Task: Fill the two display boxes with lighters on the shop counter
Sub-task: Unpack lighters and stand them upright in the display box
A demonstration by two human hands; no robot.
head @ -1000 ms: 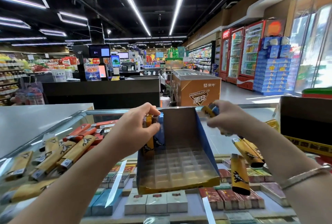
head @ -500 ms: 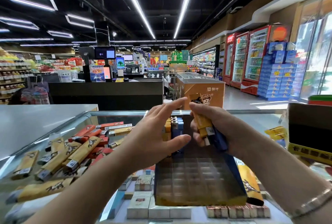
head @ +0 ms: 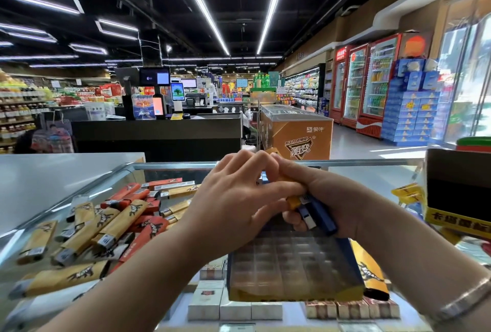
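My right hand (head: pixel 334 198) grips a small bundle of lighters (head: pixel 312 210), yellow and blue, over the back of the blue display box (head: pixel 292 268). Its clear grid tray shows open slots in front. My left hand (head: pixel 236 198) meets the right one, with fingers and thumb closed round a yellow lighter (head: pixel 273 153) in that bundle. Whatever stands at the back of the box is hidden behind both hands. A second display box (head: pixel 457 193), dark inside with a yellow front, stands at the right. Loose yellow and red lighters (head: pixel 106 222) lie piled on the left.
All this rests on a glass counter (head: pixel 372 172) with cigarette packs (head: pixel 233 307) beneath it. One yellow lighter (head: pixel 372 276) lies just right of the blue box. A grey countertop (head: pixel 53 180) adjoins on the left. Beyond stand a checkout desk and a freezer chest (head: pixel 297 132).
My left hand left the lighters at the back of the box, opened, then closed on the bundle in my right hand. My right hand brought the bundle in over the box.
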